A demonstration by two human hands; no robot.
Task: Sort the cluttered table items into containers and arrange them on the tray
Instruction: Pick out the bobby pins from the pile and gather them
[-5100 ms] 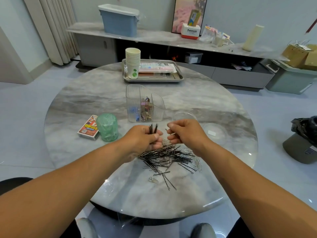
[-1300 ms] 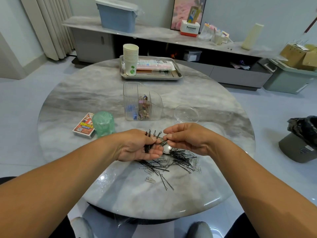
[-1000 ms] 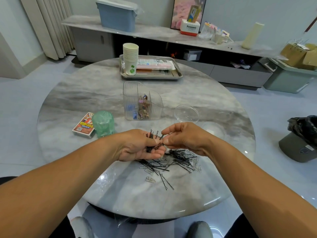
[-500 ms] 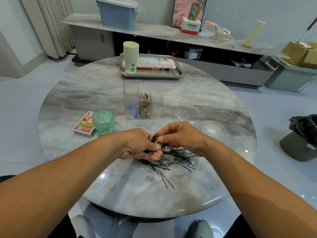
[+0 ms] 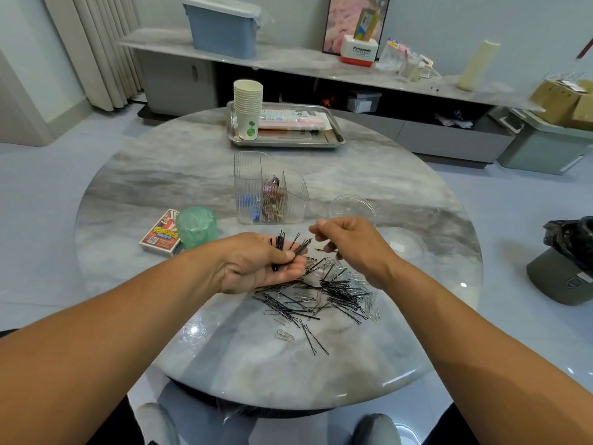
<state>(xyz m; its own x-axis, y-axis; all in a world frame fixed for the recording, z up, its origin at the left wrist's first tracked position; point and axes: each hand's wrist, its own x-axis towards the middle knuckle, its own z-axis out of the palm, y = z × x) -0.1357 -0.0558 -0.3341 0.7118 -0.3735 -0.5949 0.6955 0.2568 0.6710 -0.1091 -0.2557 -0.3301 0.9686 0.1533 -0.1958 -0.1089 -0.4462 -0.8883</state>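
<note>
Several thin black bobby pins (image 5: 281, 248) bunched in my left hand (image 5: 256, 268); right hand (image 5: 349, 242), fingertips pinched, contents unclear, next picks from the pile (image 5: 324, 293) at 6 o'clock.

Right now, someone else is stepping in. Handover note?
Left hand grips a bunch of hairpins. Right hand hovers beside it, fingers curled; can't tell if it pinches a pin.
Mixed pile of hairpins and paperclips lies on the table under both hands.
Organizer holds some colored clips; two clear dishes sit right of it.
Tray holds cups and packets.
Left: finish sorting the pile, move containers, card box and green roll onto the tray.
</note>
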